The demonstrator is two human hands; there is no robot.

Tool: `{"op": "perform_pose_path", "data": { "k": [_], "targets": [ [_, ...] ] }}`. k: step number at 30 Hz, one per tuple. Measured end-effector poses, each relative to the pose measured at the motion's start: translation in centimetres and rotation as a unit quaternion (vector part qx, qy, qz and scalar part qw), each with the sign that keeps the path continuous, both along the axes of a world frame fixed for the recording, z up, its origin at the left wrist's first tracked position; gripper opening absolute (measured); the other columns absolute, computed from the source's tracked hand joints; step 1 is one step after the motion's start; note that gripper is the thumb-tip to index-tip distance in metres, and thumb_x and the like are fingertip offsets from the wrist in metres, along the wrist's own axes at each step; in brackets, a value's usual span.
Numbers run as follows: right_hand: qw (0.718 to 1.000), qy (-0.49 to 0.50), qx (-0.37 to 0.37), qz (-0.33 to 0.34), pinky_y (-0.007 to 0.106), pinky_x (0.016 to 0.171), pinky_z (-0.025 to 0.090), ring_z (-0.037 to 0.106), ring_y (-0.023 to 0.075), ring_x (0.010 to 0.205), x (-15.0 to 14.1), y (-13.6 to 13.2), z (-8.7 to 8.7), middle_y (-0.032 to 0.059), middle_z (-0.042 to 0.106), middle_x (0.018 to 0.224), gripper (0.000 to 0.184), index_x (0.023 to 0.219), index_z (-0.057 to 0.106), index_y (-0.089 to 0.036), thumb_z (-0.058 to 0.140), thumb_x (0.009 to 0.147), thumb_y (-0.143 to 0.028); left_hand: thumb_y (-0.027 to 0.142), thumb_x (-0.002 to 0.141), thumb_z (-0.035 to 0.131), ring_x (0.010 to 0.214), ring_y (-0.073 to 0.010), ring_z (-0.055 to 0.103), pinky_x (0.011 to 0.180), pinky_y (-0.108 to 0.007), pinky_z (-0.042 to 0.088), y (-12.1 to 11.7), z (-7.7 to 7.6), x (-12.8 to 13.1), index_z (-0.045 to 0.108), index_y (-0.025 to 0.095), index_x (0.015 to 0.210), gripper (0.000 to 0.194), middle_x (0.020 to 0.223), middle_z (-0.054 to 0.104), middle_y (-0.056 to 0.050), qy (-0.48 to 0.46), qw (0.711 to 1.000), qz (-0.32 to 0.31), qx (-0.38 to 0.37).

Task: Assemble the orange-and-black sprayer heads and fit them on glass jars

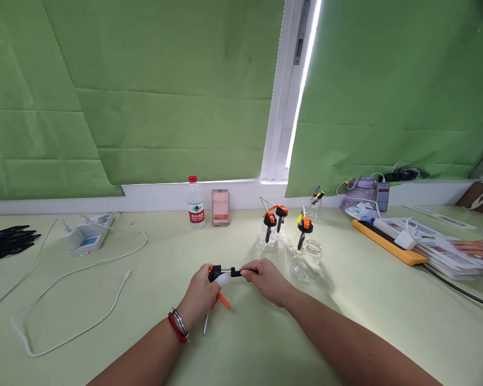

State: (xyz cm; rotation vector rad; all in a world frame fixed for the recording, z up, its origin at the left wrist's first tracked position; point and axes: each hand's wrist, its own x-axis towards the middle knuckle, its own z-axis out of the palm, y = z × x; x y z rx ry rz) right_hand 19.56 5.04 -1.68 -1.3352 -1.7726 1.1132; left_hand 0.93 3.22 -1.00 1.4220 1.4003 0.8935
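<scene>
My left hand [197,295] is closed round a black-and-orange crank lid [214,273], with white material on its thumb. An orange piece [224,301] and a metal rod [205,325] stick out below that hand. From the lid a thin shaft [226,270] runs rightward to a black end piece [235,273]. My right hand [269,280] pinches this end piece with thumb and fingers. Both hands are just above the table. To their right lies an open glass jar [306,266], tilted on its side.
Several similar black-and-orange lid mechanisms [305,225] rest on glass jars behind my right hand. A water bottle [196,206] and a pink-screened phone [220,207] stand at the back. White cables [100,261] cross the left side. Another person's hand [477,249] touches stacked plastic trays [443,249] at right.
</scene>
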Motion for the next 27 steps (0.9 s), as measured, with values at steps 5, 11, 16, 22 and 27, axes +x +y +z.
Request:
{"op": "perform_pose_path", "data": {
  "k": [5,11,16,22,27],
  "targets": [
    [0.998,-0.039,0.024,-0.036,0.024,0.059,0.035,0.048,0.0138,0.064,0.1,0.6,-2.0,0.0009,0.059,0.069,0.021,0.081,0.069,-0.017,0.051,0.079,-0.028,0.045,0.072,0.056,0.05,-0.0116,0.042,0.048,-0.023,0.035,0.7,-0.9,-0.7,0.053,0.018,0.085,0.03,0.06,0.045,0.006,0.043,0.997,-0.061,-0.002],
    [0.997,-0.032,0.014,-0.071,0.024,0.061,0.04,0.052,0.0132,0.063,-0.1,0.7,-3.0,-0.0005,0.06,0.067,0.019,0.094,0.058,-0.017,0.055,0.076,-0.019,0.045,0.072,0.055,0.055,-0.014,0.043,0.052,-0.024,0.032,1.0,-0.5,-0.8,0.053,0.019,0.067,0.027,0.06,0.048,0.003,0.154,0.985,-0.063,0.046],
    [0.995,-0.056,0.019,-0.081,0.024,0.058,0.038,0.05,0.0132,0.063,-1.0,1.0,-3.0,0.0001,0.059,0.067,0.019,0.094,0.059,-0.017,0.053,0.076,-0.014,0.042,0.074,0.052,0.053,-0.0144,0.041,0.05,-0.024,0.028,0.9,-0.7,0.3,0.052,0.019,0.065,0.025,0.06,0.048,0.002,0.194,0.978,-0.055,0.053],
    [0.995,-0.078,0.034,-0.049,0.023,0.056,0.033,0.045,0.0116,0.059,-1.3,1.3,-2.9,-0.0013,0.054,0.064,0.016,0.089,0.063,-0.018,0.053,0.077,-0.013,0.041,0.075,0.051,0.052,-0.0141,0.04,0.049,-0.024,0.027,1.1,-0.7,0.4,0.048,0.02,0.062,0.025,0.058,0.047,0.002,0.215,0.974,-0.05,0.057],
    [0.994,-0.094,0.054,-0.03,0.022,0.055,0.029,0.042,0.0111,0.058,-1.1,1.4,-2.8,-0.0033,0.051,0.063,0.022,0.095,0.06,-0.021,0.05,0.078,-0.011,0.041,0.074,0.051,0.05,-0.0133,0.039,0.049,-0.024,0.026,1.3,-0.7,0.4,0.049,0.019,0.061,0.025,0.056,0.045,0.002,0.213,0.974,-0.05,0.057]
  ]
}}
